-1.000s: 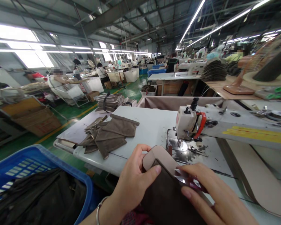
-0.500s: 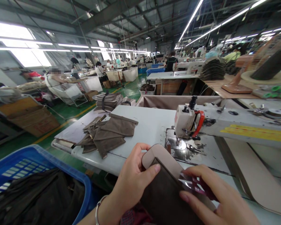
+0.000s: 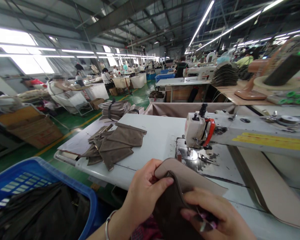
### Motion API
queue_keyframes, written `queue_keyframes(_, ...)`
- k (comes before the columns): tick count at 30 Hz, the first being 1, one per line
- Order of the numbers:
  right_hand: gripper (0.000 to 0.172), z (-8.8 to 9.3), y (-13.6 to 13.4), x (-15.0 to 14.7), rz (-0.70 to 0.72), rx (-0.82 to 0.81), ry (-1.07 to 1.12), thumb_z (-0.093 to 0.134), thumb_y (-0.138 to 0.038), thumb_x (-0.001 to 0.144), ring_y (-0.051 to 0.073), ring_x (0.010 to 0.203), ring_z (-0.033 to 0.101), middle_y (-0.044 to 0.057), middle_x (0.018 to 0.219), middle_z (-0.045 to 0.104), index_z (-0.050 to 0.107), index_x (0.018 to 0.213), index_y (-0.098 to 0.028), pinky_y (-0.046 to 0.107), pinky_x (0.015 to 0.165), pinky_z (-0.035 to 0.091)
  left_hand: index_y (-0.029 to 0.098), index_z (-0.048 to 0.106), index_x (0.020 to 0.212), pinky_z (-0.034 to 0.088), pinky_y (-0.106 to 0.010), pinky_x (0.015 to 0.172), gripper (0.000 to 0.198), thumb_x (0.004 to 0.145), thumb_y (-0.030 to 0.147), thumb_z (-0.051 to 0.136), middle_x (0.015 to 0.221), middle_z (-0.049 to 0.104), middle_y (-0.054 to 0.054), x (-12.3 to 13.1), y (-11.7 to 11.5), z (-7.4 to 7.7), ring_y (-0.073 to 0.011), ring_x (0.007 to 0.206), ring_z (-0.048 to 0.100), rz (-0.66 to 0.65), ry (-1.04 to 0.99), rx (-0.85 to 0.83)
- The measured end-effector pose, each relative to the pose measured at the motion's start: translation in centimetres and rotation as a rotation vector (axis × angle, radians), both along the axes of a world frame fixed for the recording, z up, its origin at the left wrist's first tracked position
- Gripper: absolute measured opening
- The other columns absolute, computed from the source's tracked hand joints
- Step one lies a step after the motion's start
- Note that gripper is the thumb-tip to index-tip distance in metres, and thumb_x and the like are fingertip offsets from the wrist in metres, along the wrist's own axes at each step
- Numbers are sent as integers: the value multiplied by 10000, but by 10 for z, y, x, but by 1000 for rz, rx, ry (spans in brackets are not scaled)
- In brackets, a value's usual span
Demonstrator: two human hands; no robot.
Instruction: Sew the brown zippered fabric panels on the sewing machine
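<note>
My left hand (image 3: 143, 195) pinches the upper edge of a brown fabric piece with a pale lining (image 3: 183, 178), thumb on the dark side. My right hand (image 3: 216, 215) is closed on small pink-handled snips (image 3: 205, 222) and rests on the same piece at the front of the white sewing table (image 3: 157, 140). The sewing machine (image 3: 202, 128) stands just beyond, its needle area over a metal plate (image 3: 190, 156). A pile of finished brown pieces (image 3: 113, 145) lies at the table's left.
A blue crate (image 3: 40, 173) holding dark fabric sits at lower left. A beige strip (image 3: 260, 186) runs down the right of the table. Cardboard boxes (image 3: 32, 128), other sewing stations and seated workers fill the hall behind. A fan (image 3: 260, 76) stands at the right.
My right hand slid down and toward me with the snips, which now point downward. The fabric's pale edge folded further over. The view dropped slightly.
</note>
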State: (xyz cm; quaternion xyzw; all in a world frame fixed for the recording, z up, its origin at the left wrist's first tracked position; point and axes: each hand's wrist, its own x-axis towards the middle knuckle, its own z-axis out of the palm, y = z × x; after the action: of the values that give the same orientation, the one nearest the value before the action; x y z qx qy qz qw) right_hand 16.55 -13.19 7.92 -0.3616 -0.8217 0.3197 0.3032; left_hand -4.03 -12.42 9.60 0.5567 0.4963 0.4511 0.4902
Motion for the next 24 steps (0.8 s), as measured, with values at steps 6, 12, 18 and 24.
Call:
queue_keyframes(6,324,2,6,18,-443,168,-109,584,-458,872,165,797,646,26,997,649,533,1127,-265,244,644,536,163,567,1037,445,-231,641,275,852,343,660,838,635,-18,-1,0,8,-153,745,587,13,-128,-37)
queue_keyframes(12,326,12,9,11,-267,498,-168,500,-279,935,201,992,588,62,1121,593,515,1260,-284,322,809,525,174,596,1039,458,-245,683,222,852,288,633,873,642,-24,2,0,10,-159,764,587,37,12,-2)
queue_keyframes(18,386,10,16,16,-186,569,-291,507,-191,920,206,896,551,60,1065,599,521,1295,-280,351,755,482,194,611,1059,457,-260,746,220,843,232,629,923,656,-26,2,0,11,-173,833,595,39,72,28)
queue_keyframes(24,447,11,15,17,-176,658,-349,525,-114,877,210,877,521,56,1043,601,532,1298,-262,366,760,435,194,612,1083,460,-266,748,250,837,228,632,934,667,-32,1,0,10,-186,850,604,29,87,27)
